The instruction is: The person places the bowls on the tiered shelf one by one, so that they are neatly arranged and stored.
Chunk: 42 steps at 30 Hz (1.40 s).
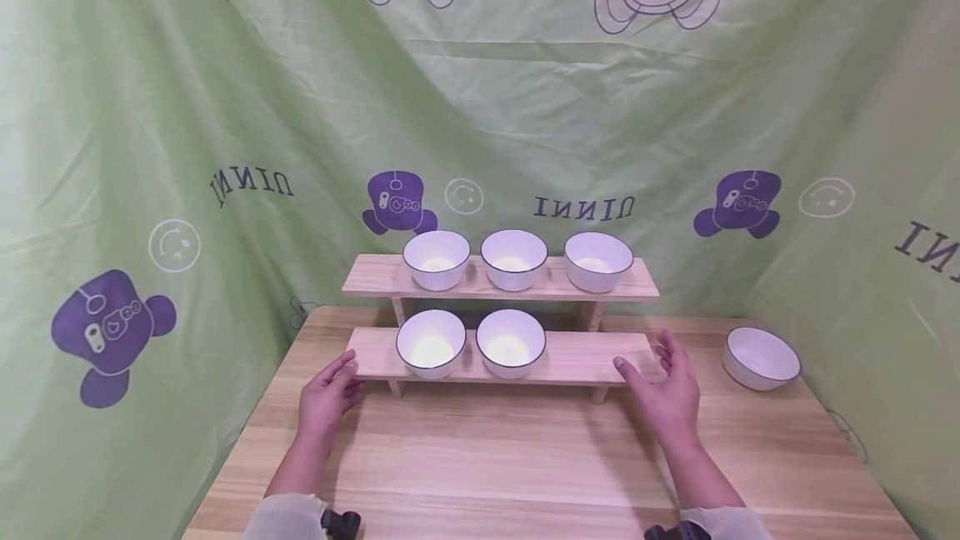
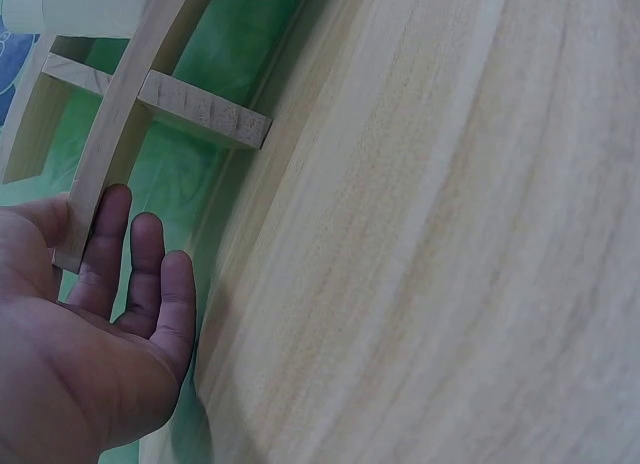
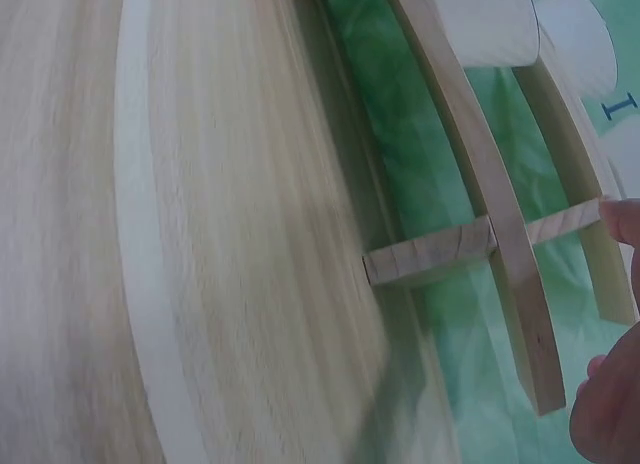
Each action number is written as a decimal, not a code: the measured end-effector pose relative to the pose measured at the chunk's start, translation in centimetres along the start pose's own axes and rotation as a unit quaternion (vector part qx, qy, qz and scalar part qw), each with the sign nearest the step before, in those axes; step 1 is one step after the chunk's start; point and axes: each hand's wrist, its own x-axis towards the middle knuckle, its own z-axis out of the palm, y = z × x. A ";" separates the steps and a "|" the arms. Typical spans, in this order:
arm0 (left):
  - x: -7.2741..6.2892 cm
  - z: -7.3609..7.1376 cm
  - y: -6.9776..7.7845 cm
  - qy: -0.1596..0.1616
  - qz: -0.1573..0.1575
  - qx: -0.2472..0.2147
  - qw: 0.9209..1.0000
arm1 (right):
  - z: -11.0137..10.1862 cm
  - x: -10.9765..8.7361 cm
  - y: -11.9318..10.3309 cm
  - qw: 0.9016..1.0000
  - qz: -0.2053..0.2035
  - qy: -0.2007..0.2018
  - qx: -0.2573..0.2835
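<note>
A two-tier wooden shelf stands on the table, with a lower board [image 1: 581, 357] and an upper board [image 1: 375, 275]. My left hand [image 1: 324, 398] pinches the left end of the lower board; in the left wrist view the thumb is on one face and the index finger [image 2: 108, 249] on the other. At the opposite end, my right hand [image 1: 670, 398] is spread, its thumb overlapping the board's right part in the head view. Two white dark-rimmed bowls, a left one [image 1: 431, 344] and a right one [image 1: 511, 343], sit on the lower board.
The upper tier carries three more white bowls: left [image 1: 437, 260], middle [image 1: 513, 260] and right [image 1: 597, 262]. Another bowl [image 1: 761, 359] rests on the wooden table [image 1: 480, 457], right of the shelf. Green printed cloth [image 1: 480, 107] hangs behind and at both sides.
</note>
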 end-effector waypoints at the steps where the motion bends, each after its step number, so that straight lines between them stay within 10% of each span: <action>1: 0.0 0.0 0.0 0.000 0.000 0.000 1.000 | -0.1 0.0 0.1 1.000 0.002 0.001 -0.002; 42: 0.7 -0.1 -0.4 -0.001 -0.014 -0.010 1.000 | -5.3 1.6 4.1 0.996 0.049 0.025 -0.069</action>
